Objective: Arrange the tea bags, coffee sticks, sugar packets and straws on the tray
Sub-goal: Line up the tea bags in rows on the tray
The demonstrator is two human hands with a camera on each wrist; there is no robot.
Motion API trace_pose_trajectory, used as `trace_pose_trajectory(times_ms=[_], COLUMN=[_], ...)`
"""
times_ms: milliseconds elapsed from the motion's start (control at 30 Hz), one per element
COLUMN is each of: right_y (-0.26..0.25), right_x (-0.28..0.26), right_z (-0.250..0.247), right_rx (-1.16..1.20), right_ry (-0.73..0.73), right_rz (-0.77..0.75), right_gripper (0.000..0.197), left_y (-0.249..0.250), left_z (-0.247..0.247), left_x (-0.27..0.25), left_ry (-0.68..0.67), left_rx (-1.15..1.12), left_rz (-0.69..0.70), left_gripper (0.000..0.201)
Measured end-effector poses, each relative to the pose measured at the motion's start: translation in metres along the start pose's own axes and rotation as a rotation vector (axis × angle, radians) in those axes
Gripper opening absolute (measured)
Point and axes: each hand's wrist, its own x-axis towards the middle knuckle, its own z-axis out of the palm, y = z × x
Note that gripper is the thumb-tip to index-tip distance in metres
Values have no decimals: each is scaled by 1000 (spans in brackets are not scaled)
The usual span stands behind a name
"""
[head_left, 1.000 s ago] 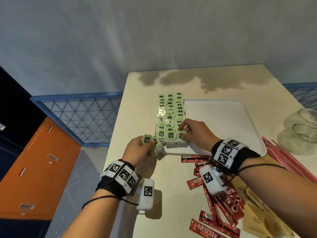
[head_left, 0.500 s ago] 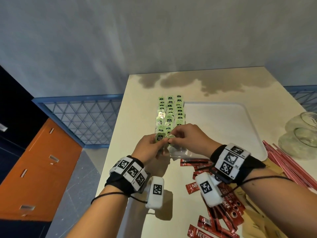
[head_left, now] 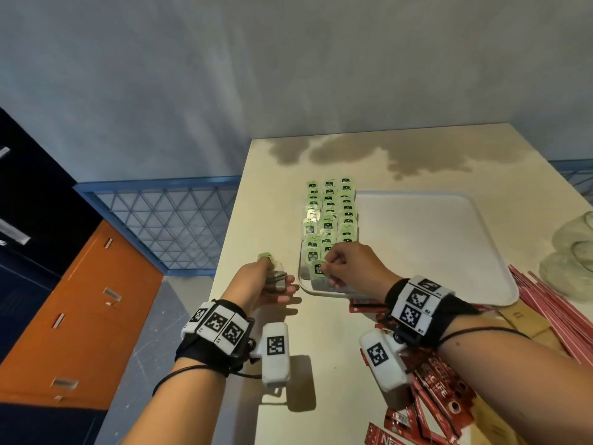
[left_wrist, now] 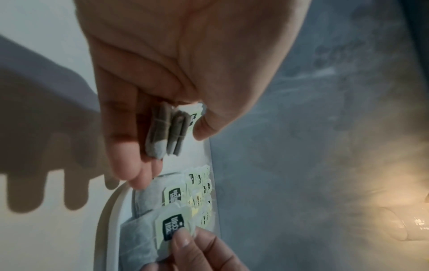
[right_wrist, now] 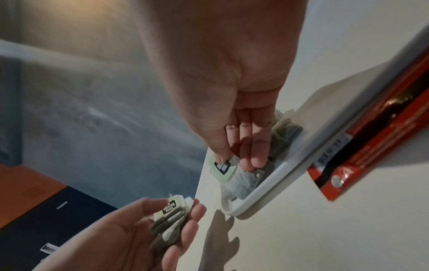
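Observation:
A white tray lies on the table, with rows of green-tagged tea bags along its left side. My left hand hovers left of the tray's near corner and holds a small stack of tea bags between thumb and fingers; the left wrist view shows the stack edge-on. My right hand pinches the green tag of one tea bag lying at the tray's near left corner. In the right wrist view its fingertips rest on that tea bag.
Red coffee sticks are scattered under my right forearm near the table's front. Brown sugar packets and red straws lie to the right. Glass jars stand at the right edge. The table's left edge runs close beside my left hand.
Half a second ago both hands met over the stack. The left hand has since drawn back left with its stack, and the right hand carries one tea bag to the tray's near corner.

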Motion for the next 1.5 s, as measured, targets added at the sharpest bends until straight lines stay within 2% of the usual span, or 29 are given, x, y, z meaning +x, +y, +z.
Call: trace_pose_trajectory(times_ms=[167,300,400,500,667,767,900,1033,1200,1500], right_y=[-5,-11,-18,-28,-34,-31,-20,4,18,9], right_x=[7,7,7,4,-3,-6,-12,-15,-12,-1], right_z=[15,14,5,-10,-19,-23,-31,-36,-29,-8], right_rx=[-5,15,-118,-150,-125,-127,-28,-112,-181,-178], right_ry=[11,32,82,114,54,52,-21,-75,-45,-22], right_rz=[16,24,-60,-126,-152,-152,-107,-41,-16,-38], right_gripper=[14,16,18,18,14,15,16,12,13,15], left_y=[-5,-13,-16,-13,-8,-6,-2,-3,-6,-9], left_z=[-7,-6,-5,4,28,36,29,18,14,10], left_x=[0,5,8,4,-3,-5,-4,-4,-6,-1], left_ry=[-84,-42,-2,-34,-104,-84,26,86,83,95], left_rx=[-36,-47,52,71,87,118,147,140,156,159], left_rz=[-59,90,206,242,297,317,327,334,324,335], left_gripper=[37,25,21,19,25,22,20,23,23,13])
